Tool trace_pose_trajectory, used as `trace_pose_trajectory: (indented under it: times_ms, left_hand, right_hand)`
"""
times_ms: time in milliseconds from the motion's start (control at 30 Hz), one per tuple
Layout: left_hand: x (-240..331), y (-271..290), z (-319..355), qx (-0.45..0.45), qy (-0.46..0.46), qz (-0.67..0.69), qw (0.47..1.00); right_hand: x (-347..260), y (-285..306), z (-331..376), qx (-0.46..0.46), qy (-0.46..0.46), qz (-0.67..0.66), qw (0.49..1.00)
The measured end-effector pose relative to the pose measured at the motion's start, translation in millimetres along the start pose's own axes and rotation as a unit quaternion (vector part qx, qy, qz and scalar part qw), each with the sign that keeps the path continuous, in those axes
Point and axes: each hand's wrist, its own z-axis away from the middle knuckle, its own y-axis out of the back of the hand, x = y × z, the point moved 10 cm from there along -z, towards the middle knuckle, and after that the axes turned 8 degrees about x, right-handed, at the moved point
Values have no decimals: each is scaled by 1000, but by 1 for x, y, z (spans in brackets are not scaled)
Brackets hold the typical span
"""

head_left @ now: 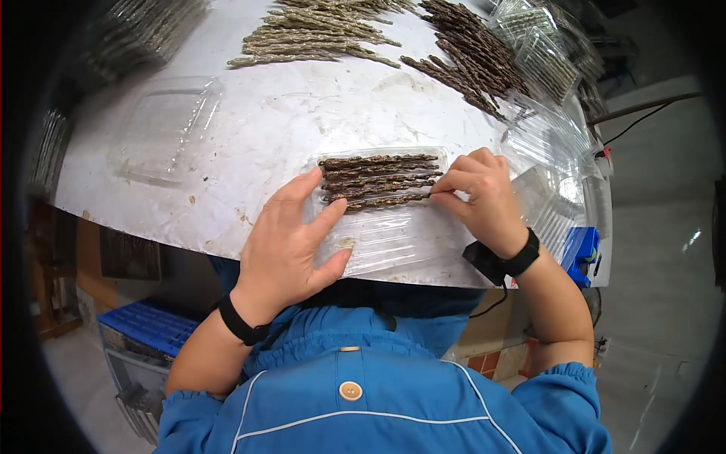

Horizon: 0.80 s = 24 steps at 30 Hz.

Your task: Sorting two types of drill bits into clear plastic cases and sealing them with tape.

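Left hand [291,238] lies flat, fingers spread, pinning the clear tray [386,231], while right hand [480,193] pinches a twisted stick [386,201] end just beyond its fingertips

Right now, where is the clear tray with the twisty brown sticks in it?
In the head view, the clear tray lies at the near edge of the white table, between the left hand and right hand.

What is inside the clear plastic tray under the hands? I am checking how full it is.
The clear plastic tray holds about four dark twisted sticks in its far half; the near half looks empty. The left hand and right hand cover its ends.
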Motion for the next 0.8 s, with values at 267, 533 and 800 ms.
trace_pose_trajectory:
  times_ms: [267, 533, 800]
  left_hand:
    - [-1, -1, 1, 3, -3, 9, 1000]
    - [1, 0, 0, -2, -3, 2, 1000]
    - [0, -2, -1, -8, 10, -3, 1000]
  right_hand:
    - [-7, -7, -5, -4, 33, 15, 999]
    - [-11, -19, 1, -3, 79, -17, 997]
    - [-22, -20, 4, -2, 119, 75, 990]
